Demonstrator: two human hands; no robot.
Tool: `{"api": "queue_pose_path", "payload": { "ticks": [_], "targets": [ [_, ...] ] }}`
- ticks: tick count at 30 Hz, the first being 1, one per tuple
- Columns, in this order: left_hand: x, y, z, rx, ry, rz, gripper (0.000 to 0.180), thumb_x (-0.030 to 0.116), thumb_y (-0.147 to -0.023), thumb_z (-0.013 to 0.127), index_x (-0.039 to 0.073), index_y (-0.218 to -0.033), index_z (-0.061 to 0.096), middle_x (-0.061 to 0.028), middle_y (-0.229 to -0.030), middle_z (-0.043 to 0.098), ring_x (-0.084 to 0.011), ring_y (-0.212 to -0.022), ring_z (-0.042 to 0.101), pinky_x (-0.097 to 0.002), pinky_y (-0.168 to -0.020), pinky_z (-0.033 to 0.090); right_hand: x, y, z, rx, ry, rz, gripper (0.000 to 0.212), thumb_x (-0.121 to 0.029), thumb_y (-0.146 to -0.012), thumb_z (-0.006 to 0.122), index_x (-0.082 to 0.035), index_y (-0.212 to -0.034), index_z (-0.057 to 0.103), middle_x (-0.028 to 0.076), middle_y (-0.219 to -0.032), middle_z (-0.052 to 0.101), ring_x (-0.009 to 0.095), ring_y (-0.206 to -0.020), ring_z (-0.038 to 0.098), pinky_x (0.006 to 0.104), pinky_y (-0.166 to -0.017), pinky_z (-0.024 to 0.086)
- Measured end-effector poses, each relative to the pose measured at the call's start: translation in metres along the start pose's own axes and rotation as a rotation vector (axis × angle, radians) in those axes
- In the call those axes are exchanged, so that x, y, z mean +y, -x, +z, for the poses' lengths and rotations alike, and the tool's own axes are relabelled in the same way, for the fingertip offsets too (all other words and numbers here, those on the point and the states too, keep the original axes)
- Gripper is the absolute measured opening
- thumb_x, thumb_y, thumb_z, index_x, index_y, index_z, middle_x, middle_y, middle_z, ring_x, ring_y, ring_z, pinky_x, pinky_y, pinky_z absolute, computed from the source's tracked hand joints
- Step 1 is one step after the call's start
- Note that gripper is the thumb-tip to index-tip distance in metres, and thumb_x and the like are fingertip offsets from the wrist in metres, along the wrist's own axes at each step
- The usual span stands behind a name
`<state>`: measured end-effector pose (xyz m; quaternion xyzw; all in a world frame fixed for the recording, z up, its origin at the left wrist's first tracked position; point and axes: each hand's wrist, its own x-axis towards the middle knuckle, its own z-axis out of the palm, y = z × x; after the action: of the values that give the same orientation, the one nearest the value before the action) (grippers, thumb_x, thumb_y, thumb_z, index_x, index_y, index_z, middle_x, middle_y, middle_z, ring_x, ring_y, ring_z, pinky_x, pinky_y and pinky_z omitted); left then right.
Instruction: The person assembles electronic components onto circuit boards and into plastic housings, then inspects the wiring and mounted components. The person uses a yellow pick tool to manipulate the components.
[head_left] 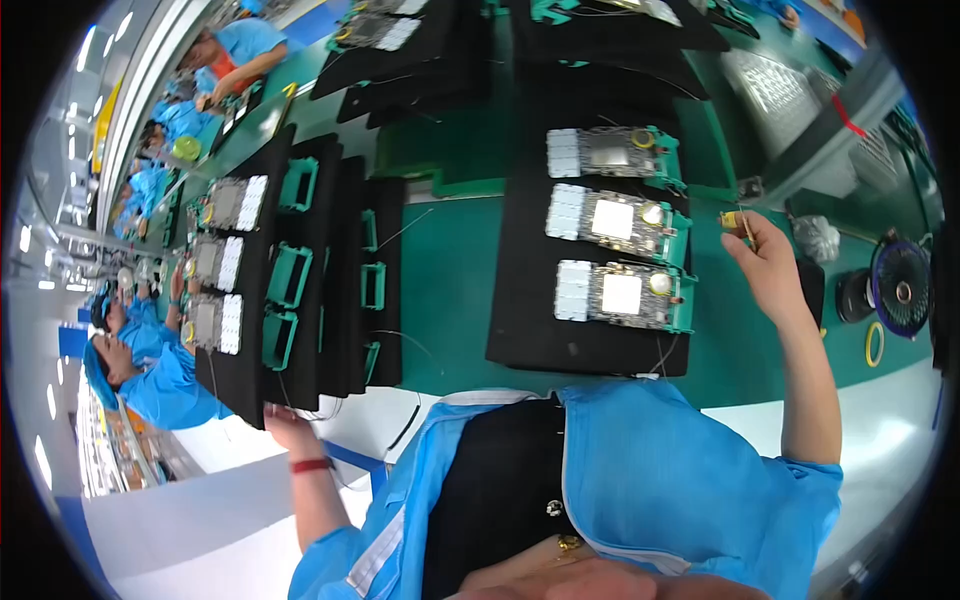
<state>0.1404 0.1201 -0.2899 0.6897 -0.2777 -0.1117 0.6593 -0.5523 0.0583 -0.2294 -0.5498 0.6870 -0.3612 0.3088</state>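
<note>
My left hand (290, 428), with a red band at the wrist, is closed at the near corner of a black foam tray (255, 370); the tray hides part of its fingers. That tray carries several circuit boards (218, 262) with white blocks, and empty green plastic frames (290, 277) sit on the trays beside it. Out to the right, my right hand (770, 262) pinches a small yellow piece (733, 220) above the green mat. Between my hands, another black tray (525, 345) bears three circuit boards (620, 218) with green frames at their right ends.
More loaded black trays (415, 75) stand at the back. A metal post (830, 140) with a red tie rises at right, near crumpled clear plastic (818, 238), a small black fan (900, 288) and a yellow ring (875, 344). Co-workers in blue (165, 365) sit along the left.
</note>
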Motion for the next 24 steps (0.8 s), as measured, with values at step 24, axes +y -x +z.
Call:
{"api": "queue_pose_path", "payload": {
  "ticks": [24],
  "targets": [
    [0.093,0.142,0.217,-1.179,0.524,-0.965,0.048,0.043,-0.1,0.046,0.005,-0.127,0.056,-0.0085,-0.119,0.067,-0.0224,-0.102,0.067,-0.0353,-0.083,0.056,0.006,-0.149,0.002,-0.251,-0.003,0.2,0.052,-0.048,-0.084,0.071,-0.008,-0.118,0.065,0.001,-0.097,0.067,0.014,-0.071,0.061,0.0362,-0.061,0.045]
  ]
}}
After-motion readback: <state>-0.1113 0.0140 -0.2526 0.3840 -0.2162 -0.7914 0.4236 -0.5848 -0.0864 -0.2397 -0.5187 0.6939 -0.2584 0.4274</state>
